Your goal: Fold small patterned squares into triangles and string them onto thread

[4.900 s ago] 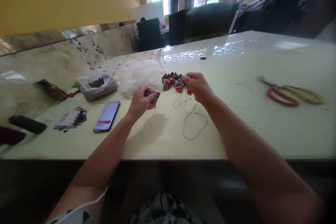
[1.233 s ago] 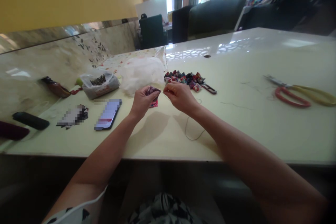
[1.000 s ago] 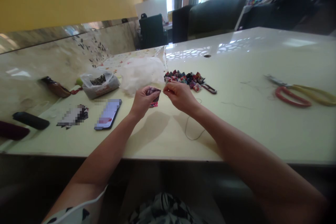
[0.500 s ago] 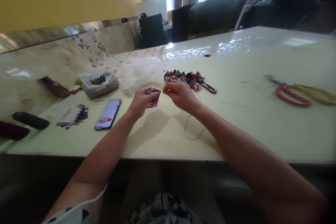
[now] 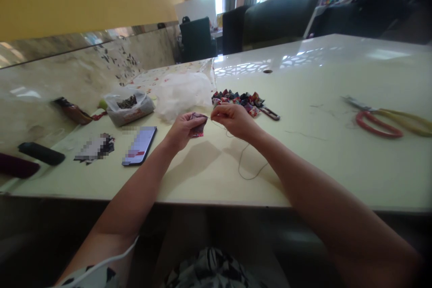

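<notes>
My left hand [image 5: 182,131] pinches a small piece of dark purple patterned fabric [image 5: 198,129], with a pink-red lower edge, between thumb and fingers. Just to its right, my right hand [image 5: 232,119] is closed in a pinch at the fabric's upper edge, on what looks like a thin sewing needle, mostly hidden by the fingertips. A loose dark thread [image 5: 240,171] trails from there and curls onto the table below my right wrist. Behind my right hand lies a cluster of small colourful sewn fabric pieces [image 5: 236,97], beside thread snips [image 5: 271,114].
Large scissors [image 5: 380,123] with red and yellow handles lie at right. To the left are a phone [image 5: 140,146], a pile of fabric scraps [image 5: 96,148], thread spools [image 5: 42,153] and a plastic bag [image 5: 130,110] with dark bits. White stuffing [image 5: 182,94] sits behind my left hand.
My right hand has shifted very slightly away from the fabric, and the thread beneath it hangs in a slightly different curve. My left hand keeps its hold on the fabric.
</notes>
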A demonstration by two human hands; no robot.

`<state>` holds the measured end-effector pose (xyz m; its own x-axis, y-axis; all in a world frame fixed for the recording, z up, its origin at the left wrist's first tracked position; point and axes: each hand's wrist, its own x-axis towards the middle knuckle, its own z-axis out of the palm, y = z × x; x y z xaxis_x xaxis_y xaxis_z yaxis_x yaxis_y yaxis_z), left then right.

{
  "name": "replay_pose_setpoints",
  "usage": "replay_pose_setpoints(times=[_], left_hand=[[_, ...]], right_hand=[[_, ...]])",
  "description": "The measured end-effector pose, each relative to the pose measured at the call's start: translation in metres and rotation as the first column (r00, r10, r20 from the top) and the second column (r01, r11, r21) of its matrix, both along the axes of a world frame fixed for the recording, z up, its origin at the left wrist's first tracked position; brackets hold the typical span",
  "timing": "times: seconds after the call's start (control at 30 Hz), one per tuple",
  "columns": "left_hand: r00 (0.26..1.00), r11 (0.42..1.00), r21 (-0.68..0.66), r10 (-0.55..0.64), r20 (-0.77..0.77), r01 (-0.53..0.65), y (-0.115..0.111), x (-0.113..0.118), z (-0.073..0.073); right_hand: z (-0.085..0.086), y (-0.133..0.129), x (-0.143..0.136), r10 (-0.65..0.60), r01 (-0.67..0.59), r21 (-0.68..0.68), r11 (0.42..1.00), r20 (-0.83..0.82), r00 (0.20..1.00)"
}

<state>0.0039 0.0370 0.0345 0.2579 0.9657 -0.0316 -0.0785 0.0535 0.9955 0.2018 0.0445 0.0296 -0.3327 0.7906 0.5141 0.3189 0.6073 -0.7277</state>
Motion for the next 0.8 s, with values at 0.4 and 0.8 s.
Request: replay_pose_setpoints(times=[0.4,0.8], left_hand=[[1.0,1.0,-0.024,-0.011,0.008,0.012,0.0011,0.0001,-0.0013],[0.999,1.0,0.001,-0.021,-0.034,0.021,0.0015,-0.0009,-0.001]], right_hand=[[0.0001,0.0002,-0.0006,0.001,-0.001,0.005,1.0,0.009,1.0],[0.0012,-0.0006,0.0007,0.011,-0.011,-0.007,1.0,0.009,1.0]])
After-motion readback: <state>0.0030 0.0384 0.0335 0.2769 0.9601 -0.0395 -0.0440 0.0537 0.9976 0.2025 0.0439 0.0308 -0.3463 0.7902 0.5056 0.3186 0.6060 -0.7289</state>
